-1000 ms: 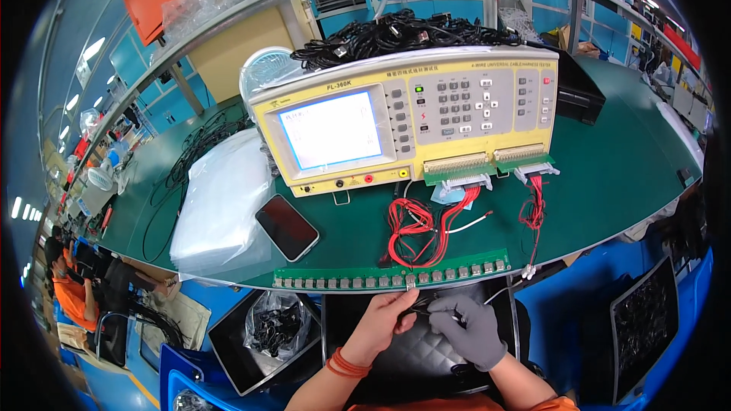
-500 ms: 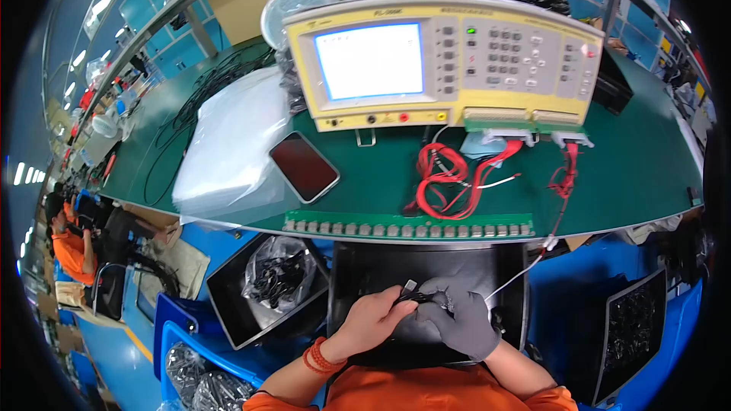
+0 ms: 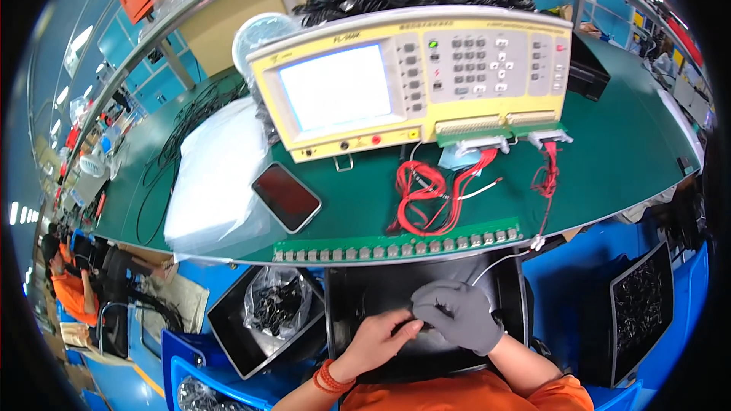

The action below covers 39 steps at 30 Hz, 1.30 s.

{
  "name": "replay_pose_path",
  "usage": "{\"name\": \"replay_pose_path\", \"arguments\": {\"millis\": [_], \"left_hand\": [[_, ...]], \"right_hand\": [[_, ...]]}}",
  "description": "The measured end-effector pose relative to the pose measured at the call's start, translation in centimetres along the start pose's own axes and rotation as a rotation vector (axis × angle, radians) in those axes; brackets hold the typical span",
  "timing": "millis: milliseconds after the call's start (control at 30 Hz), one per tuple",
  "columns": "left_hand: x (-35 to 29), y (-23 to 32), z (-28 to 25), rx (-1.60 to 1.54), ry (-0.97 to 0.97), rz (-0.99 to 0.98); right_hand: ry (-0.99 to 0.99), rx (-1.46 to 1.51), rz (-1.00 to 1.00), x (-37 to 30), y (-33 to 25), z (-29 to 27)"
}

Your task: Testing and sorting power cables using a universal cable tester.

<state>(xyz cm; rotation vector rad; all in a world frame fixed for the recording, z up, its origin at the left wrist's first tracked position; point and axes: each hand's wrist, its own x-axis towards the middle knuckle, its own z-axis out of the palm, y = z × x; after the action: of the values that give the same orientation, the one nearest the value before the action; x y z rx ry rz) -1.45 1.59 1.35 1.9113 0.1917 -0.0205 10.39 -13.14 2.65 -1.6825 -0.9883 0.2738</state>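
My bare left hand, with a red bead bracelet at the wrist, is closed, its thumb and fingertips meeting beside the right hand. What it pinches is hidden, with only a small dark bit at the fingertips. My right hand, in a grey glove, has its fingers curled in. A thin white cable runs from the table's front edge down to the top of this glove, and its end is covered by the hand. Both hands are over a black tray at my lap.
A yellow-framed tester with a lit screen stands on the green table, red wires below it. A connector strip lines the front edge. A phone and clear bags lie left; a bin holds bagged black cables.
The black cable's metal plug, showing between my hands before, is now out of sight. My gloved fingers have turned over toward the left fingertips. The whole view has shifted and tilted slightly.
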Motion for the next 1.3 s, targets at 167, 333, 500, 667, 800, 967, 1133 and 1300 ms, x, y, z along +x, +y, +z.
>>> {"name": "replay_pose_path", "arguments": {"millis": [167,333,500,667,800,967,1133,1300], "left_hand": [[2.3,0.7,1.9,0.064,0.131,0.114],[5.8,0.5,2.1,-0.027,0.392,0.053],[7.0,0.5,3.1,-0.078,0.385,0.076],[7.3,1.8,3.2,-0.251,0.254,-0.054],[7.5,3.4,2.4,-0.776,0.099,-0.303],[8.0,4.8,1.7,-0.977,0.091,-0.347],[8.0,4.5,2.1,-1.019,0.162,-0.353],[8.3,3.9,2.5,-1.015,0.186,-0.33]], "right_hand": [[0.081,0.141,0.011,-0.9,1.0,-1.0],[0.224,-0.002,0.259,-1.9,2.2,-0.3],[0.443,-0.027,0.142,-2.5,3.6,0.3],[0.528,0.015,0.179,-2.9,3.8,-0.1],[0.487,0.076,0.123,-2.5,2.8,-0.8],[0.437,0.091,-0.003,-0.7,1.5,-1.8],[0.418,0.079,0.021,-0.1,0.9,-2.2],[0.418,0.078,0.082,-0.1,0.7,-2.4]]}}
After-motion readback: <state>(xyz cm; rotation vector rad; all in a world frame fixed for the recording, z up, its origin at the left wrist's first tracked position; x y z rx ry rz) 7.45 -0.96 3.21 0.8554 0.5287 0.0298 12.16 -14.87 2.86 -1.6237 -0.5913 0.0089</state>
